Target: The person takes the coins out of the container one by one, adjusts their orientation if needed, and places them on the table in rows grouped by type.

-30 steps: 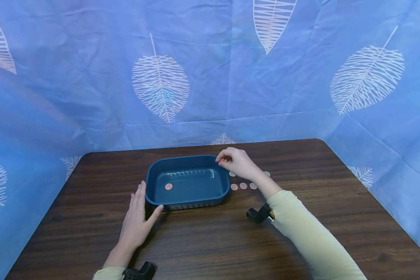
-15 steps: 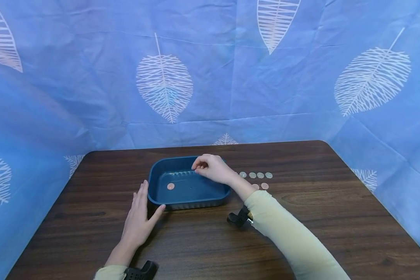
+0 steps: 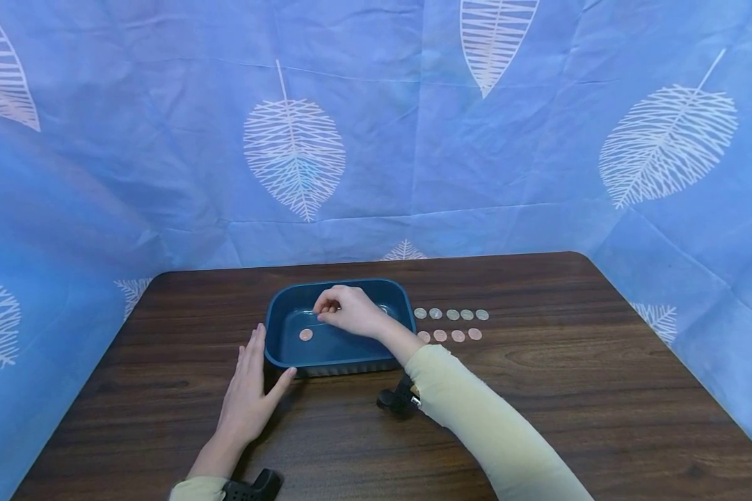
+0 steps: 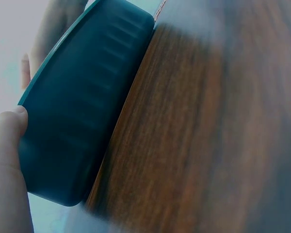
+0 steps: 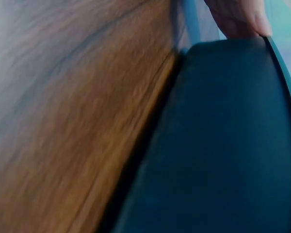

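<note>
Right hand point(image 3: 349, 312) hovers inside the dark blue tub point(image 3: 376, 292), fingers curled and tips pinched together just above the tub floor. The pinch looks like it holds a coin, but the coin itself is hidden by the fingertips, so I cannot tell for sure. One copper coin point(image 3: 305, 335) lies flat on the tub floor, just left of and slightly nearer than the right hand, apart from it.

Left hand point(image 3: 248, 392) lies flat on the bench point(image 3: 538, 417), fingers straight, holding nothing. Its thumb and index side press against the tub's near-left corner; the left wrist view shows the thumb point(image 4: 7, 128) against the ribbed outer wall point(image 4: 87, 111).

Well to the right of the right hand, outside the tub, two short rows of coins point(image 3: 451, 324) rest on the bench, silver ones in the far row and copper in the near one.

Judgement on doing this well: keep the pinch low over the tub floor before letting go, so a coin lands flat and does not bounce or roll to the wall. Release beside the coin already there, not on it. The left hand should hold its brace so the tub does not slide.
</note>
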Demonstrator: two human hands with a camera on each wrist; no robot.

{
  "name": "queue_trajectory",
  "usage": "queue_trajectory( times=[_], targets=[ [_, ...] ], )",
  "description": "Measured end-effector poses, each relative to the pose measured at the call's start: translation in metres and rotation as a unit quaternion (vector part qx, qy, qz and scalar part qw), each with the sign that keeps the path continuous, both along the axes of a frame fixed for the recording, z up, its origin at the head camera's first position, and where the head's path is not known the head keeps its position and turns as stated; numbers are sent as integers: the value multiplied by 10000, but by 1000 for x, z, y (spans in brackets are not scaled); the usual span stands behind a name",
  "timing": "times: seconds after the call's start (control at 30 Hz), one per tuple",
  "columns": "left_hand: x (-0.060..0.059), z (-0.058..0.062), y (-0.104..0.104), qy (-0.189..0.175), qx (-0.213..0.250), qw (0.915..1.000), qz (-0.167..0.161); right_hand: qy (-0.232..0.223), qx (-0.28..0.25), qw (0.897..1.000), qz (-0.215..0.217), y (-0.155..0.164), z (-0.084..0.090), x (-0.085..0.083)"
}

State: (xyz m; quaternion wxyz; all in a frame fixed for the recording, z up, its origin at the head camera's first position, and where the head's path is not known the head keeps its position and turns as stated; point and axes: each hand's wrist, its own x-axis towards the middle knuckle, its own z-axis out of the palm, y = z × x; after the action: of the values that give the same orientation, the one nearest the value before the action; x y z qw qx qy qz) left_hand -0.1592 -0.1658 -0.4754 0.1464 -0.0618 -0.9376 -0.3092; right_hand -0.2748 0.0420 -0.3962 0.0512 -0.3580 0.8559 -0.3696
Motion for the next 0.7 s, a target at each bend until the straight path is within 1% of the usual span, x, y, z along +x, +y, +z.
queue_trajectory(
  times=[0.2,0.3,0.43,0.5,0.7],
  targets=[
    [1,1,0,43,-18,10000,-21,-16,124,9999,85,-17,-4,1],
    [0,1,0,29,-11,10000,-34,-164,197,9996,78,-22,-6,3],
    [-1,1,0,20,18,10000,-81,-317,343,9989,-5,-27,-10,5],
    [-1,2,0,25,17,10000,-94,-325,452,9984,-35,-28,-12,5],
    [-1,3,-1,-9,-31,10000,-64,-377,735,9966,25,-32,-20,3]
  ],
)
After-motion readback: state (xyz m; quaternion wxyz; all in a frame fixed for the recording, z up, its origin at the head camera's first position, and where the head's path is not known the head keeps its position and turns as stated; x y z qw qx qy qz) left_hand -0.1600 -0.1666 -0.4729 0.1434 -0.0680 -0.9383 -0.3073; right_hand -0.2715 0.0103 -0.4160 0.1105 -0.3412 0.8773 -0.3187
